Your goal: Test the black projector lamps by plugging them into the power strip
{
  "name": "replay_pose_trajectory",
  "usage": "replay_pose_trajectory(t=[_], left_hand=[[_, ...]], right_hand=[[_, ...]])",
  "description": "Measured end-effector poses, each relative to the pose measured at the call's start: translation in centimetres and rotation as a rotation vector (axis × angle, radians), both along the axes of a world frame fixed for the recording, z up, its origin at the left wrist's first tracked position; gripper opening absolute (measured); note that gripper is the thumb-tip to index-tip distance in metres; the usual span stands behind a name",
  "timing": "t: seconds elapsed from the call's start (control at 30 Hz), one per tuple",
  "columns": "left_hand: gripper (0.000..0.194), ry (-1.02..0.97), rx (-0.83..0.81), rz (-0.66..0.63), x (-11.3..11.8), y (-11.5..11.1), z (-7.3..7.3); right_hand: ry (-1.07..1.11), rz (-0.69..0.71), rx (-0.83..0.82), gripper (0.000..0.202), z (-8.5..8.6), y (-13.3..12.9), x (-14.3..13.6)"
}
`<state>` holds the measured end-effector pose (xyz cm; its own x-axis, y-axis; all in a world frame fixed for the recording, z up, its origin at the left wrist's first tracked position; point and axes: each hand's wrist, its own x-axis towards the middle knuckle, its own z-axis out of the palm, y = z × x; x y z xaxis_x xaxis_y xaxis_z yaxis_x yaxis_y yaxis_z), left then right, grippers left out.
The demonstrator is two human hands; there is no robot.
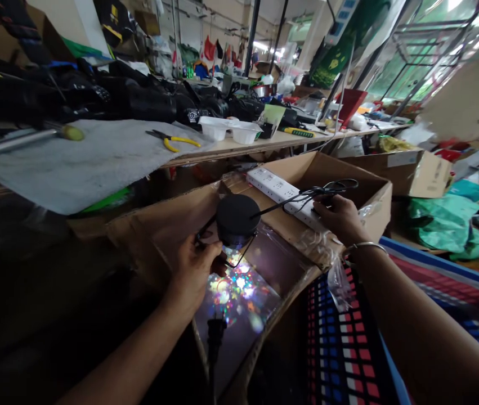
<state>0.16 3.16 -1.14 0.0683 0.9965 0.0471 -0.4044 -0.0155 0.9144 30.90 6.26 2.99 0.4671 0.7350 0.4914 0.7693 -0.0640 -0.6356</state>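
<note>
A black round projector light (237, 218) is tilted downward over the open cardboard box. My left hand (199, 261) is closed around its thin black bracket. Bright multicoloured spots (239, 284) from the lit lamp fall on the surface below. A black cord (276, 208) runs from the lamp to a bundled loop beside my right hand (337, 212). The fingers of this hand are closed on the cord's end at the white power strip (281, 191); the plug itself is mostly hidden. Another black plug (216, 332) with bare prongs hangs in the foreground.
The power strip lies across the cardboard box (374, 197). Yellow-handled pliers (175, 140), white plastic trays (231, 129) and a hammer-like tool (32, 139) rest on the workbench. A red, white and blue checked bag (349, 337) stands at the lower right.
</note>
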Motion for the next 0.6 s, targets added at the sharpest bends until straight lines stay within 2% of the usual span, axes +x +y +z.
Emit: replay_pose_trajectory(t=[0.3,0.6], left_hand=[[0.021,0.008,0.019,0.017,-0.1,0.1,-0.3],[0.024,0.013,-0.005,0.039,-0.1,0.2,-0.6]], right_hand=[[0.073,-0.03,-0.054,0.021,1.0,-0.7,-1.5],[0.08,-0.005,-0.005,0.02,0.0,-0.4,-0.7]])
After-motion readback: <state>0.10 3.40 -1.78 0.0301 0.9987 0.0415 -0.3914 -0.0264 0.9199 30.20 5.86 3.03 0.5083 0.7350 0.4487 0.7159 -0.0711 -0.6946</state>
